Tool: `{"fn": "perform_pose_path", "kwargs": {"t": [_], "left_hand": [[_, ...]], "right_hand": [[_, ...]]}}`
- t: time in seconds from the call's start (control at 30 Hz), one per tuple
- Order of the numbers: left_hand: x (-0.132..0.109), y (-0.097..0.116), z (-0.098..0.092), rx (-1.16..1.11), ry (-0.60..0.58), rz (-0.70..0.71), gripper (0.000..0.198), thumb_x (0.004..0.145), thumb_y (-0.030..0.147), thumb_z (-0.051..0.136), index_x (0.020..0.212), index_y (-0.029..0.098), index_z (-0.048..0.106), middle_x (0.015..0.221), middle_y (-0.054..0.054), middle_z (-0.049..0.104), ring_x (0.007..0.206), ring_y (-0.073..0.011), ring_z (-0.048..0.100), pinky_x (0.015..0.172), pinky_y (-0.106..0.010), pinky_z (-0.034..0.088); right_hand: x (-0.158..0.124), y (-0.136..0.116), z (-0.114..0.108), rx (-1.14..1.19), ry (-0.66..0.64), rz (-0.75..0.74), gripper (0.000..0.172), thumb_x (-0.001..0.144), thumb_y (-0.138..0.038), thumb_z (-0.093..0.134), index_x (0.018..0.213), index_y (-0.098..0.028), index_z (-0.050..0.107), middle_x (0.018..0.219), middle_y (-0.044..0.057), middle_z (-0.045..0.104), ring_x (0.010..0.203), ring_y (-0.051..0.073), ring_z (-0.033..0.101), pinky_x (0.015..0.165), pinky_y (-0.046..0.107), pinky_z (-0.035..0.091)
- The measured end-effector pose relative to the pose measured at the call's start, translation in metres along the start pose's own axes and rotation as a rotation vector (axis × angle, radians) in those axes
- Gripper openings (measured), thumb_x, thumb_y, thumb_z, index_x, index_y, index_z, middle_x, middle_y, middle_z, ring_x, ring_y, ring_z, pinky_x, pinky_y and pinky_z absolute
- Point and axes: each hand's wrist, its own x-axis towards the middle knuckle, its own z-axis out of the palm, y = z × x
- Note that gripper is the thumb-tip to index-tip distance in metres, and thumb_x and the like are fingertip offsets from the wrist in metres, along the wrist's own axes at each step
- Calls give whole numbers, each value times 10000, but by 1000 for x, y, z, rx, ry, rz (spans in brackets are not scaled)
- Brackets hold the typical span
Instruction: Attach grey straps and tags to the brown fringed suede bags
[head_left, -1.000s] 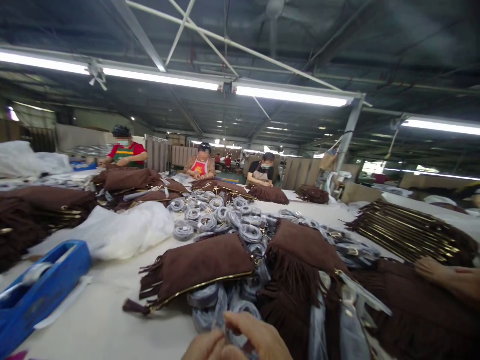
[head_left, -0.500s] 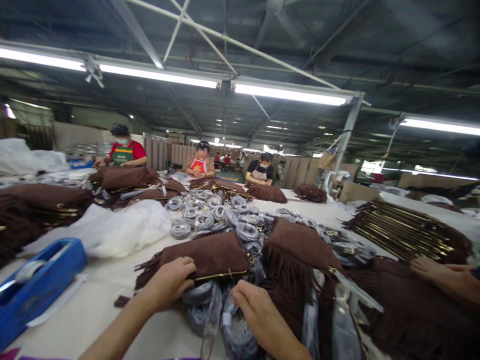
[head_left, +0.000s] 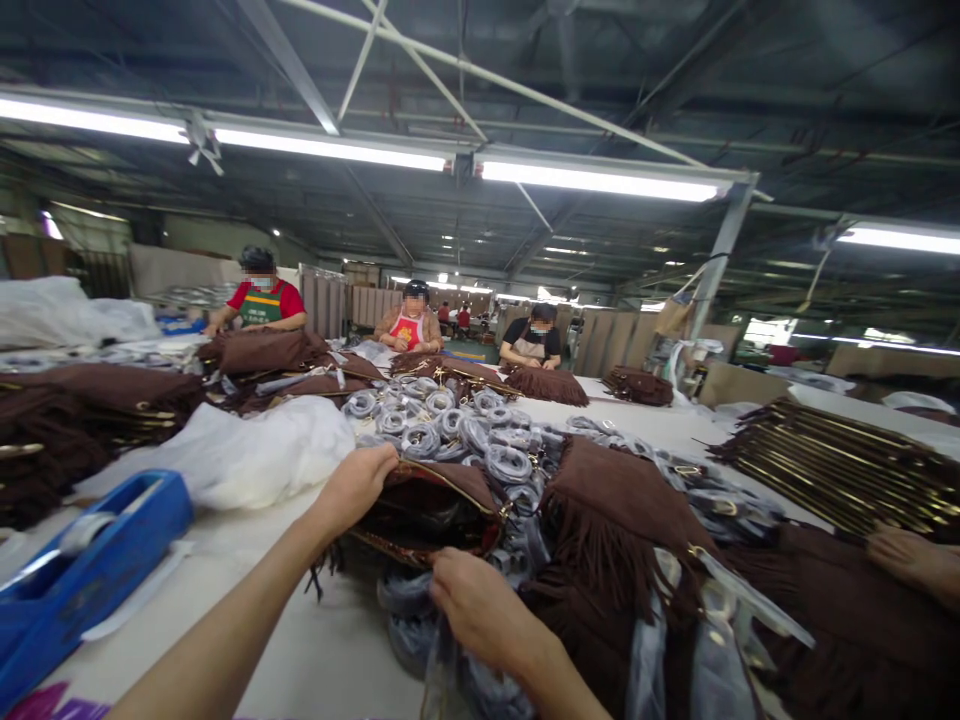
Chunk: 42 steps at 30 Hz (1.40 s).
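Observation:
A dark brown fringed bag [head_left: 461,480] is held above the table with its zipped mouth gaping toward me, so the dark inside shows. My left hand [head_left: 360,485] pinches the far edge of the mouth near its left corner. At the near edge, the curled fingers of my right hand [head_left: 484,605] grip the rim; their tips are partly hidden. Beneath the bag lie plastic-wrapped coiled straps [head_left: 409,635]. To the right, another fringed brown bag [head_left: 619,490] rests on a pile.
A blue tape dispenser [head_left: 112,550] stands at left beside crumpled white plastic [head_left: 262,450]. More wrapped strap coils [head_left: 420,440] cover the middle. Stacked bags with gold zips [head_left: 840,465] and another person's hand [head_left: 911,560] are at right. Several co-workers sit across the table.
The bag lay flat with its mouth closed; now it is lifted and spread open. My left hand moved up to the far edge, and my right hand came to the near edge.

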Motion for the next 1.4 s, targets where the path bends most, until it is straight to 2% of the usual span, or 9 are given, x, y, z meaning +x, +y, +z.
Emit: {"fn": "perform_pose_path", "kwargs": {"t": [0.1, 0.23, 0.33, 0.53, 0.63, 0.87, 0.97, 1.13, 1.4], "left_hand": [[0, -5, 2, -9, 21, -8, 264, 938, 240, 318, 718, 225, 463, 694, 6, 570, 690, -175, 561, 654, -258, 399], [-14, 3, 3, 40, 45, -1, 232, 928, 203, 339, 796, 213, 530, 778, -32, 604, 766, -208, 579, 710, -295, 420], [-31, 26, 10, 127, 66, 134, 234, 911, 152, 354, 874, 194, 582, 903, -80, 620, 862, -231, 587, 767, -323, 447], [-30, 63, 63, -189, -288, 211, 321, 788, 24, 414, 926, 170, 664, 976, -111, 715, 949, -265, 655, 873, -378, 500], [-13, 63, 93, -315, -261, 137, 407, 804, 22, 395, 1085, 176, 647, 1152, -109, 696, 1090, -246, 628, 971, -360, 474], [9, 54, 136, -496, -237, 18, 600, 707, 49, 525, 1300, 142, 536, 1428, -149, 506, 1357, -342, 393, 1159, -509, 240], [13, 47, 143, -622, -250, 15, 655, 683, 6, 453, 1312, 176, 526, 1417, -94, 529, 1387, -281, 357, 1177, -482, 226], [11, 40, 142, -811, -309, -31, 647, 668, -1, 400, 1290, 146, 496, 1233, -110, 654, 1174, -229, 584, 1030, -422, 450], [6, 46, 132, -913, -295, -69, 415, 709, 22, 420, 1074, 150, 570, 1166, -121, 654, 1111, -215, 583, 1056, -401, 396]], "right_hand": [[17, 14, -14, 223, 145, 136, 205, 817, -211, 429, 616, -212, 468, 647, 5, 530, 679, 175, 520, 653, 285, 369], [32, 27, -36, 336, 278, 173, 234, 840, -325, 367, 639, -221, 423, 640, -28, 412, 663, 160, 431, 632, 277, 321], [33, 27, -44, 409, 264, 140, 286, 849, -431, 373, 667, -220, 438, 650, -39, 389, 656, 152, 399, 635, 273, 316], [26, 24, -46, 519, 209, 125, 313, 838, -465, 440, 648, -217, 452, 637, -46, 374, 640, 145, 358, 614, 273, 288], [22, 31, -49, 543, 185, 177, 301, 829, -467, 454, 655, -222, 458, 611, -56, 337, 603, 138, 309, 572, 269, 247], [18, 49, -62, 572, 122, 269, 235, 789, -414, 472, 661, -218, 477, 581, -64, 351, 550, 122, 292, 531, 257, 223], [27, 51, -67, 570, 112, 270, 204, 769, -375, 484, 647, -212, 487, 542, -70, 352, 529, 116, 296, 515, 253, 213], [48, 52, -74, 591, 135, 247, 171, 778, -331, 457, 656, -211, 467, 587, -63, 380, 554, 114, 341, 531, 236, 265], [54, 62, -75, 552, 126, 208, 205, 801, -343, 474, 652, -202, 484, 565, -71, 362, 531, 107, 320, 519, 238, 250]]}}
